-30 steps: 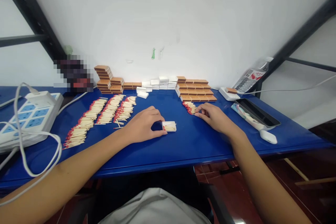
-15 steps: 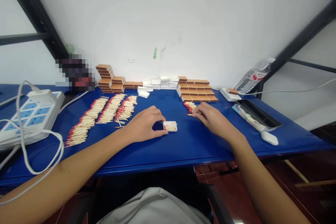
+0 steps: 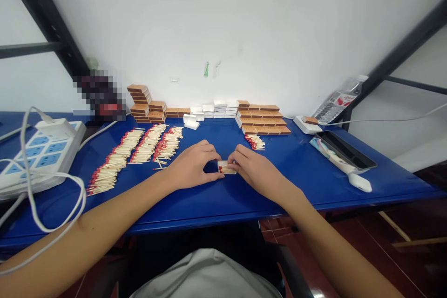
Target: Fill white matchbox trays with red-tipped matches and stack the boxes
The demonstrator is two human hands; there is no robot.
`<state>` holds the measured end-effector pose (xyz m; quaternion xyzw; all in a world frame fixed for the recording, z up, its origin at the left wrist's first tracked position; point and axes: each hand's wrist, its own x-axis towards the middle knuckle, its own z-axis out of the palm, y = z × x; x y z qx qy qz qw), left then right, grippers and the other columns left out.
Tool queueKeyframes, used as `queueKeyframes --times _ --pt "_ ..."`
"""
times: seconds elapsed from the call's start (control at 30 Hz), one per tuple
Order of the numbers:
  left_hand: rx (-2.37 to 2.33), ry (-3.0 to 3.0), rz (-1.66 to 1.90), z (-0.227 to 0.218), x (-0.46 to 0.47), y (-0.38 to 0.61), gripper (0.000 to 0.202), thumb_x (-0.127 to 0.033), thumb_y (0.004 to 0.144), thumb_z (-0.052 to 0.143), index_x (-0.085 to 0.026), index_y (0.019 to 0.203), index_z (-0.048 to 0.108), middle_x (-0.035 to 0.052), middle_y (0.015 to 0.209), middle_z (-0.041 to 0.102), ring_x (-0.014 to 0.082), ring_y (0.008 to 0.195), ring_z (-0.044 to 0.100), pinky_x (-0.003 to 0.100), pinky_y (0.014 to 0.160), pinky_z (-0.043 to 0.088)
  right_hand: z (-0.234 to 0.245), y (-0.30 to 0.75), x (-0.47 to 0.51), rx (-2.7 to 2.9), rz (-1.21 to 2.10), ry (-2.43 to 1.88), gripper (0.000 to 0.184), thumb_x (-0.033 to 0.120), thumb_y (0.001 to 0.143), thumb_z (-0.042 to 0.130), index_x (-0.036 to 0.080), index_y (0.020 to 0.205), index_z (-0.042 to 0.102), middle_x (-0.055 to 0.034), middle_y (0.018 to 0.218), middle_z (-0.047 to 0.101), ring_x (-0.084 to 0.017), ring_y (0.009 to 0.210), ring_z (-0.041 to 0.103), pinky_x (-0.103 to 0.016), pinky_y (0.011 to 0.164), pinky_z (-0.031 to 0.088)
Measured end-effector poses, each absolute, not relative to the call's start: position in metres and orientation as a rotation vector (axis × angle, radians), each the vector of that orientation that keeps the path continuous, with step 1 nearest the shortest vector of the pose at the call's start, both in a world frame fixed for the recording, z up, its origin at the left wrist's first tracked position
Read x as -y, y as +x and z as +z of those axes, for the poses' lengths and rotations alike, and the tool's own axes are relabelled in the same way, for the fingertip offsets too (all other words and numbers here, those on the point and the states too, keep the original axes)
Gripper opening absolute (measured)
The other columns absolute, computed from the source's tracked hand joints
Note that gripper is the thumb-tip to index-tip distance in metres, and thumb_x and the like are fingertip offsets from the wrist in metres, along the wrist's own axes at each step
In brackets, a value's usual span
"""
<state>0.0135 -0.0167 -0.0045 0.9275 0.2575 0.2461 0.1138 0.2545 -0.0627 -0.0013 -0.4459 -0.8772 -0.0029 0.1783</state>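
A small white matchbox tray (image 3: 221, 163) with several red-tipped matches in it lies on the blue table. My left hand (image 3: 195, 164) grips its left end between thumb and fingers. Over the tray's right side is my right hand (image 3: 252, 164), its fingertips pinched on a match that is partly hidden by them. Behind that hand lies a small pile of matches (image 3: 257, 142), in front of stacked brown matchboxes (image 3: 265, 129). Three larger rows of matches are spread to the left, the nearest to my left hand being a match row (image 3: 169, 145).
More brown matchboxes (image 3: 139, 111) are stacked at the back left, with white trays (image 3: 220, 111) between the stacks. At the left stands a power strip (image 3: 49, 149) with a looped white cable. A phone-like black case (image 3: 345, 151) and a plastic bottle (image 3: 340, 100) are at the right.
My right hand has moved left from the small match pile to the tray, carrying a match. My left hand and the tray have stayed in place.
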Motion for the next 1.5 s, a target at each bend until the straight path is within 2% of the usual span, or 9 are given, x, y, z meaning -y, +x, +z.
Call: queueKeyframes --times 0.2,0.47,0.6,0.77,0.93,1.17,1.33,1.5 --pt "-0.749 2.723 0.713 -0.006 0.015 0.013 0.027 -0.043 0.092 0.078 -0.020 0.107 0.073 0.0075 0.101 0.071 0.0264 0.101 0.061 0.039 0.086 0.052 -0.004 0.272 0.063 2.359 0.235 -1.229 0.013 0.027 0.108 0.052 0.023 0.104 0.064 -0.0063 0.104 0.063 -0.020 0.087 0.061 -0.034 0.078 0.050" --pt "-0.754 2.718 0.702 -0.006 0.016 0.013 0.026 -0.043 0.092 0.077 -0.020 0.105 0.074 0.0073 0.101 0.070 0.0260 0.100 0.060 0.039 0.087 0.051 -0.007 0.265 0.063 2.342 0.384 -1.225 0.016 0.028 0.109 0.049 0.022 0.100 0.062 -0.0035 0.096 0.059 -0.017 0.079 0.056 -0.031 0.073 0.047" --pt "-0.748 2.718 0.707 -0.006 0.015 0.013 0.025 -0.042 0.093 0.077 -0.021 0.106 0.074 0.0071 0.101 0.070 0.0259 0.101 0.060 0.039 0.088 0.051 -0.002 0.279 0.053 2.264 0.339 -1.248 0.016 0.030 0.107 0.053 0.023 0.099 0.065 -0.0034 0.094 0.061 -0.018 0.080 0.057 -0.031 0.073 0.046" --pt "-0.761 2.703 0.688 -0.005 0.015 0.013 0.027 -0.041 0.092 0.079 -0.020 0.109 0.075 0.0072 0.102 0.070 0.0260 0.102 0.059 0.038 0.087 0.051 -0.007 0.336 0.028 2.106 0.092 -1.413 0.018 0.035 0.102 0.059 0.020 0.098 0.068 -0.0063 0.091 0.063 -0.021 0.079 0.058 -0.035 0.075 0.047" --pt "-0.768 2.705 0.680 -0.004 0.016 0.013 0.026 -0.041 0.092 0.078 -0.020 0.106 0.075 0.0071 0.102 0.070 0.0258 0.101 0.059 0.038 0.087 0.051 -0.024 0.373 0.016 2.145 0.146 -1.482 0.024 0.043 0.099 0.061 0.021 0.098 0.070 -0.0066 0.088 0.061 -0.022 0.075 0.058 -0.037 0.074 0.049" --pt "-0.757 2.702 0.690 -0.004 0.016 0.013 0.023 -0.040 0.092 0.079 -0.021 0.105 0.075 0.0066 0.102 0.070 0.0254 0.101 0.059 0.038 0.088 0.051 -0.028 0.375 0.012 2.166 0.131 -1.471 0.020 0.038 0.100 0.059 0.022 0.100 0.070 -0.0052 0.083 0.059 -0.022 0.074 0.057 -0.036 0.074 0.047" --pt "-0.756 2.708 0.688 -0.005 0.016 0.013 0.025 -0.040 0.092 0.079 -0.021 0.106 0.075 0.0069 0.102 0.070 0.0254 0.101 0.059 0.038 0.087 0.051 -0.030 0.377 0.009 2.175 0.137 -1.474 0.020 0.037 0.101 0.057 0.022 0.093 0.067 -0.0052 0.082 0.059 -0.021 0.074 0.056 -0.036 0.073 0.046" --pt "-0.765 2.700 0.677 -0.004 0.016 0.013 0.026 -0.041 0.092 0.079 -0.020 0.106 0.075 0.0068 0.102 0.070 0.0255 0.101 0.059 0.037 0.086 0.051 -0.033 0.377 0.009 2.173 0.154 -1.503 0.020 0.037 0.102 0.055 0.021 0.093 0.064 -0.0074 0.090 0.062 -0.023 0.077 0.058 -0.036 0.073 0.046"
